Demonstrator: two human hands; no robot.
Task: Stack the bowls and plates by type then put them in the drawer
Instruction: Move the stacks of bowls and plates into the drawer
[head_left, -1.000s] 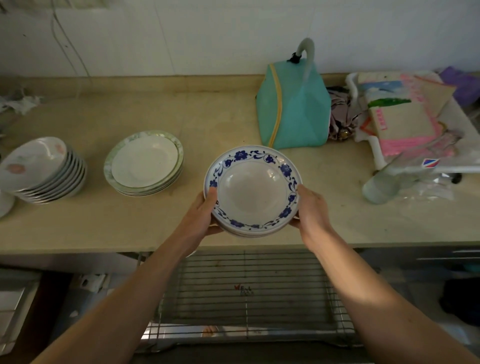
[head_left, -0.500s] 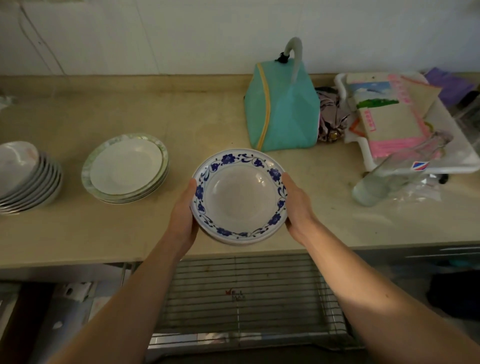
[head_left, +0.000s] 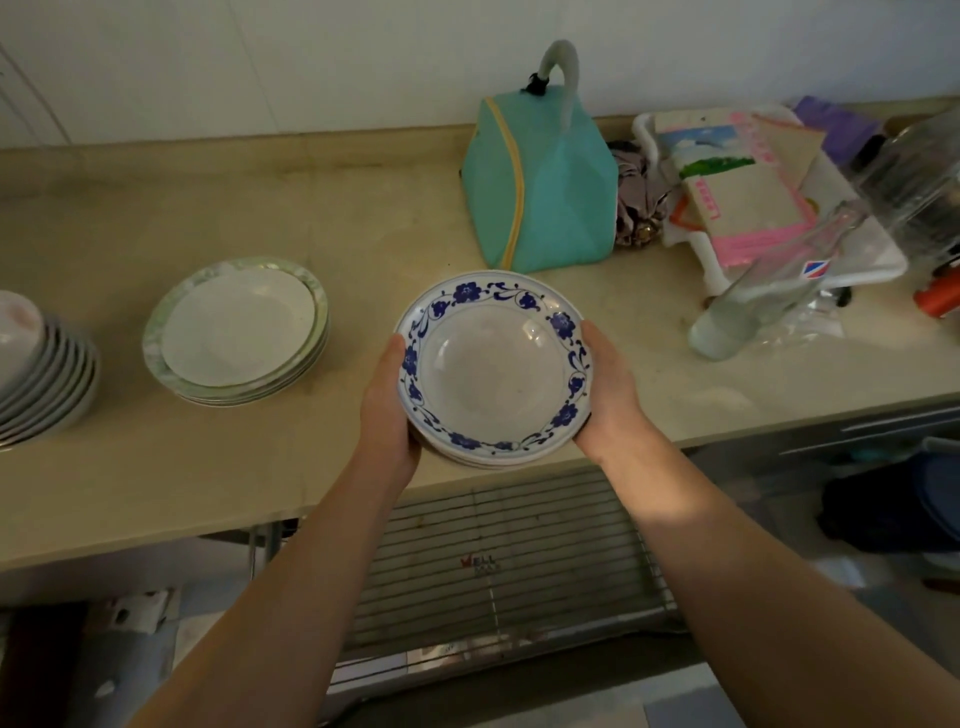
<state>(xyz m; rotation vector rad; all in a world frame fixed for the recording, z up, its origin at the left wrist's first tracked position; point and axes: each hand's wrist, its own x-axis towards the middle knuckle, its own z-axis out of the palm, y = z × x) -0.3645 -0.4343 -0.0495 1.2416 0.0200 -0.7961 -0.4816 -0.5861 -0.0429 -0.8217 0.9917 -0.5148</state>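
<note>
Bare counter runs behind the held blue-rimmed bowl stack to the wall, and between it and the green-rimmed plate stack at left. Far left, a tilted bowl stack blocks the edge. Right side is crowded: teal bag, white tray w/ packets, glass bottle lying across its front. Below the counter, the wire drawer rack stands open btwn the forearms.

The stack of plates is held over the front edge of the counter, between the left hand and the right hand. The wire drawer rack is below. Left of it on the counter sits another plate stack, and further left the bowls. Behind sits a bag. Right lies a bottle.
</note>
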